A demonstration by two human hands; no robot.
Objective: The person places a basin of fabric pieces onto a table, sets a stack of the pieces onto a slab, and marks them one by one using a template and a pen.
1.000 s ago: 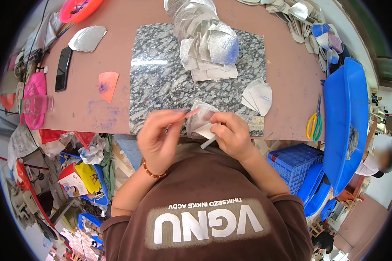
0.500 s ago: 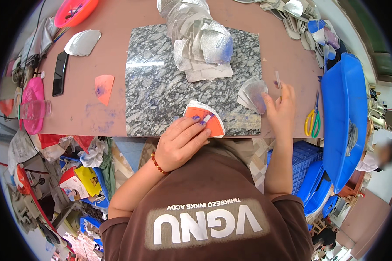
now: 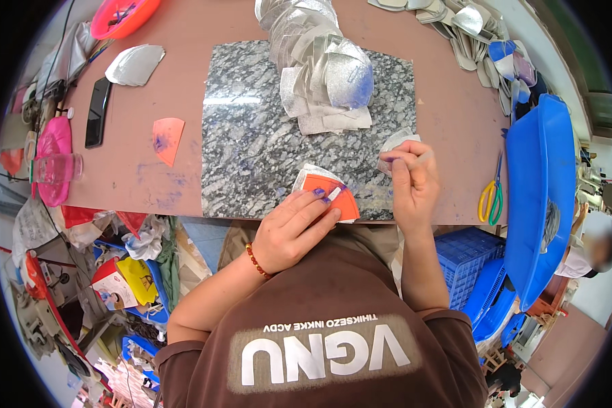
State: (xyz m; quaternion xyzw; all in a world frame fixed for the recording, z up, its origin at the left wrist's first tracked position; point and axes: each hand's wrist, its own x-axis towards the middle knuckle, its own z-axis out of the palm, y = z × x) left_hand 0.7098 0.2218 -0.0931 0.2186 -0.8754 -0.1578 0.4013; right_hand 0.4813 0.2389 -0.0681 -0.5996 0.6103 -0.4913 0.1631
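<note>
My left hand (image 3: 294, 224) lies at the table's front edge, its fingers together and holding down an orange fan-shaped template (image 3: 345, 201). Silver fan-shaped pieces (image 3: 310, 173) stick out from under the template's far and left sides. A small white strip shows on the template, with purple ink stains around it. To the right, my right hand (image 3: 415, 182) is closed on a slim pale pen (image 3: 424, 158), its purple tip toward the left. Behind that hand a few silver pieces (image 3: 396, 140) lie partly hidden on the speckled stone slab (image 3: 245, 156).
A long heap of silver pieces (image 3: 326, 75) covers the slab's far side. On the left are another orange template (image 3: 167, 140), a black phone (image 3: 98, 112) and a silver stack (image 3: 136, 64). Scissors (image 3: 491, 197) and a blue tub (image 3: 540, 190) stand at the right.
My right hand has moved left and turned the pen from upright to tip leftward, now covering part of the small silver stack. The left hand keeps its place on the template.
</note>
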